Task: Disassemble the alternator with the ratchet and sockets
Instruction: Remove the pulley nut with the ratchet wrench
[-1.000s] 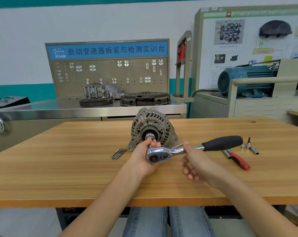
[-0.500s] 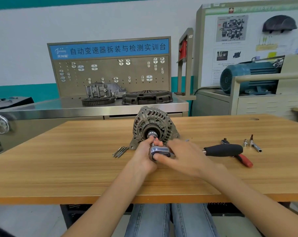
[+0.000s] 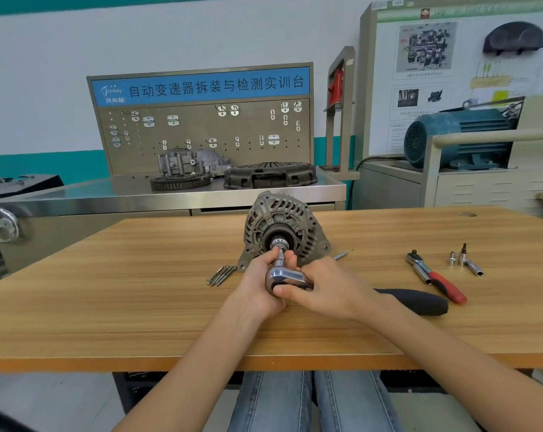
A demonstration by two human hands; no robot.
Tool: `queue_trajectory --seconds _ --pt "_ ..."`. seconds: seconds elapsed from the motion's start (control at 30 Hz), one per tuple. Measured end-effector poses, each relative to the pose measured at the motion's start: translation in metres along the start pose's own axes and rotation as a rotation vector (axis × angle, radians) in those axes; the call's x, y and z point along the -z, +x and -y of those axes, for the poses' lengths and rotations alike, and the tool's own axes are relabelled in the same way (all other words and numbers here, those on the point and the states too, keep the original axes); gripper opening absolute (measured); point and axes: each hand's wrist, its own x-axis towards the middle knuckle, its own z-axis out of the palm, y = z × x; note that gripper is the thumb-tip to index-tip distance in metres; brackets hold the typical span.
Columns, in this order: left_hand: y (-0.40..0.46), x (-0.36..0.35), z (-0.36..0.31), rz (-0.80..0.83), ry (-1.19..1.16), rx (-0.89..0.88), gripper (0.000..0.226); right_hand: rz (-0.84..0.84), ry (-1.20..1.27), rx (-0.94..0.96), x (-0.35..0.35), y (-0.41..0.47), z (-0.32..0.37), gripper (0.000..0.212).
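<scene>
The grey alternator point(image 3: 284, 224) stands upright on the wooden table point(image 3: 139, 291), its shaft end facing me. A chrome ratchet point(image 3: 287, 277) with a black handle point(image 3: 416, 302) carries a socket point(image 3: 279, 260) pushed onto the shaft nut. My left hand point(image 3: 259, 283) curls round the socket and the ratchet head from the left. My right hand point(image 3: 323, 291) grips the ratchet head from the right, thumb on its back; the black handle sticks out to the right behind my wrist.
Several long bolts point(image 3: 220, 275) lie left of the alternator. A small red-handled ratchet point(image 3: 435, 277) and loose sockets point(image 3: 465, 261) lie to the right. Behind the table stand a steel bench point(image 3: 92, 198) with a clutch cover point(image 3: 270, 175) and a blue motor point(image 3: 457, 137).
My right hand slid from the shaft near the handle up onto the ratchet head. The ratchet head moved in toward the alternator shaft and the handle swung down toward the table.
</scene>
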Motion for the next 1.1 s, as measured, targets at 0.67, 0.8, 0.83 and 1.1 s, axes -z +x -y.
queue_trajectory --seconds 0.67,0.8,0.83,1.1 --pt "-0.001 0.0 -0.004 0.051 -0.012 0.053 0.02 -0.048 -0.102 0.102 0.008 -0.002 -0.007 0.051" --pt "0.0 0.001 -0.005 0.054 -0.015 0.044 0.022 -0.017 -0.131 0.096 0.007 -0.005 -0.001 0.047" --pt "0.0 0.001 -0.005 0.048 -0.007 0.039 0.023 -0.021 -0.145 0.095 0.006 -0.005 0.0 0.047" --pt "-0.001 -0.004 -0.002 0.016 0.041 0.034 0.031 -0.197 -0.256 0.094 -0.003 -0.011 0.008 0.039"
